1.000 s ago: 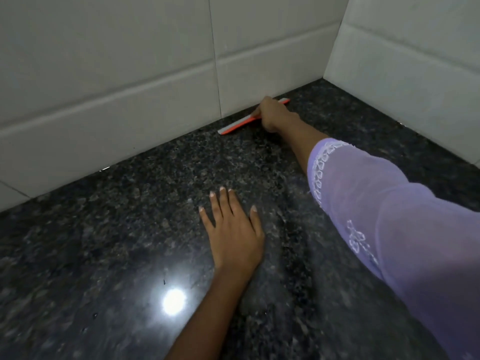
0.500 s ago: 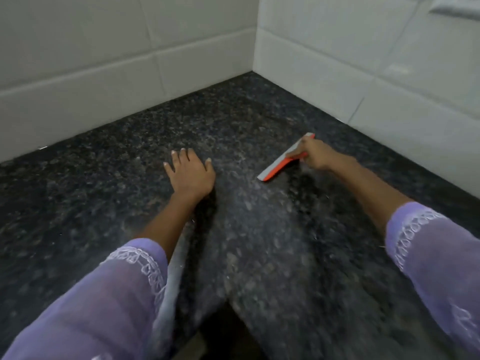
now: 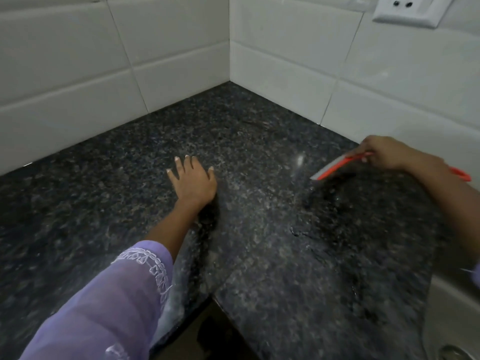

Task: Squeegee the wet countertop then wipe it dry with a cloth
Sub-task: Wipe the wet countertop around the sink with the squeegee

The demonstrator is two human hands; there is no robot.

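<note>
while the left hand (image 3: 193, 181) lies flat on the dark speckled counter (image 3: 259, 242), its fingers (image 3: 179, 165) are straight and slightly spread, palm down, holding nothing. right hand (image 3: 387, 153) sits near the right-hand tiled wall (image 3: 389, 74), fingers curled and pinching the orange squeegee (image 3: 335, 168) at its upper end. squeegee blade slants down to the left from the hand, its lower tip at or just above the counter; contact cannot be confirmed because of blur. an orange handle end (image 3: 461, 174) shows beyond the right wrist. wet streaks and beads of water (image 3: 298, 231) mark the counter below the blade. a lilac embroidered sleeve (image 3: 124, 289) covers the left forearm. white wall socket (image 3: 407, 9) is mounted top right. sink rim (image 3: 446, 294) is visible at the lower right edge.
</note>
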